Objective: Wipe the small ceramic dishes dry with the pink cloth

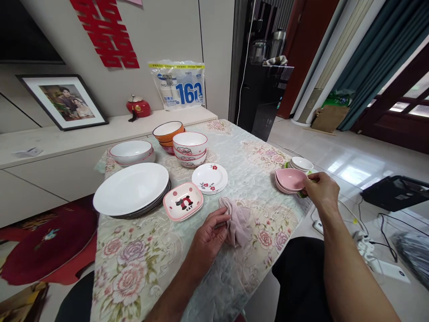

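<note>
My left hand (212, 230) pinches a crumpled pale pink cloth (238, 223) that rests on the table near its front. At the table's right edge, my right hand (322, 191) has its fingers closed on the rim of a pink bowl (292, 180), which sits in another pink one. Small white bowls (301, 163) stand just behind them, with something green partly showing beneath. Left of the cloth lie rectangular cat-print dishes (183, 202) and a stack of small flowered plates (210, 177).
Large white plates (132, 190) are piled at the left. Behind them stand white bowls (131, 152), orange bowls (168, 132) and patterned bowls (190, 145). A flowered cloth covers the table (134, 268). Cables and a power strip (389, 270) lie on the floor at right.
</note>
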### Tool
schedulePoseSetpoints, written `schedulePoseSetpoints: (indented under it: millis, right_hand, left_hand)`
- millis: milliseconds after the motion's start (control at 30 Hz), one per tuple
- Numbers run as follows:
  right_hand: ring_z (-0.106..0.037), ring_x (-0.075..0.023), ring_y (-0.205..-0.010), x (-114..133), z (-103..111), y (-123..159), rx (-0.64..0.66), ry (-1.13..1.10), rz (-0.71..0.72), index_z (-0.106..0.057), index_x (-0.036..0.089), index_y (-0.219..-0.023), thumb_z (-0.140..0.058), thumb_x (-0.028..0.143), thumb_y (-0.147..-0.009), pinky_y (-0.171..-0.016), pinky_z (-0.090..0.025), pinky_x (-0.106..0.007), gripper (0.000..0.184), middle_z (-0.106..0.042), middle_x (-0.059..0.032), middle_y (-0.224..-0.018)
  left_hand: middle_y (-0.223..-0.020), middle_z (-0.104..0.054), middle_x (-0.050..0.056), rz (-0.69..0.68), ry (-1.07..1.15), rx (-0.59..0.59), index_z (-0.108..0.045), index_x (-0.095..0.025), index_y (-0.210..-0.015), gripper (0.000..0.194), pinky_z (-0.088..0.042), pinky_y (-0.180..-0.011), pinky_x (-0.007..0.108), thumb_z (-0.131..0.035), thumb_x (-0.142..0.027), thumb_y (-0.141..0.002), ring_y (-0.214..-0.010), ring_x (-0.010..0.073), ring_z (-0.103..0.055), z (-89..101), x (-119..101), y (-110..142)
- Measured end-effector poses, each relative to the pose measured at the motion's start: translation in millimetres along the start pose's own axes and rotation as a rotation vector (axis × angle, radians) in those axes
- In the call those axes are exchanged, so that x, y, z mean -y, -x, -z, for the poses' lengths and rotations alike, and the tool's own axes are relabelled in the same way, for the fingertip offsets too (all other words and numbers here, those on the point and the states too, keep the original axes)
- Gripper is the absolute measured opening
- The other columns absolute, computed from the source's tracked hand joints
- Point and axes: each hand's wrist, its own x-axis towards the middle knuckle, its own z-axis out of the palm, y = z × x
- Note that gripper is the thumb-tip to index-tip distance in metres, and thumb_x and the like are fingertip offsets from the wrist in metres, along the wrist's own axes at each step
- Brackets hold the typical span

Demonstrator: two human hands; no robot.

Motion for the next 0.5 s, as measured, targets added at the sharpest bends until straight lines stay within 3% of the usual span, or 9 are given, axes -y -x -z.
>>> schedulePoseSetpoints:
  millis: [100, 267, 500]
  right_hand:
    - [-0.067, -0.0266, -0.072, -2.1, -0.1, -0.2, 0.014, 0.034, 0.025, -0.069, 0.017, -0.087, -0.057, 0.026, -0.069, -0.071, -0.046, -0.036, 0.023, -0.067, -0.0036, -0.057]
    - [-0.065, -0.0283, -0.081, -8.1, -2.3, 0.0, -0.004, 0.111, 0.092, -0.072, 0.018, -0.090, -0.056, 0.034, -0.072, -0.071, -0.045, -0.036, 0.029, -0.074, -0.0110, -0.086]
    - [-0.065, -0.0295, -0.085, -17.9, -8.1, 3.2, -0.034, 0.115, 0.149, -0.073, 0.018, -0.096, -0.056, 0.041, -0.076, -0.077, -0.046, -0.040, 0.036, -0.073, -0.0114, -0.093]
  left_hand:
    - [-0.151, -0.046, 0.014, -0.017, -0.013, 0.005, -0.072, -0.021, -0.113, 0.030, -0.043, -0.109, 0.045, -0.065, -0.036, -0.088, -0.138, 0.0325, -0.046, 1.0, 3.3, -0.5]
    - [-0.149, -0.048, 0.015, -0.028, -0.036, -0.004, -0.072, -0.021, -0.112, 0.029, -0.044, -0.109, 0.046, -0.064, -0.034, -0.088, -0.136, 0.0325, -0.048, 0.2, 2.5, -1.6]
    - [-0.147, -0.051, 0.016, -0.027, -0.030, -0.023, -0.074, -0.019, -0.108, 0.027, -0.046, -0.106, 0.044, -0.065, -0.032, -0.085, -0.135, 0.0326, -0.050, -1.8, -2.4, -0.8]
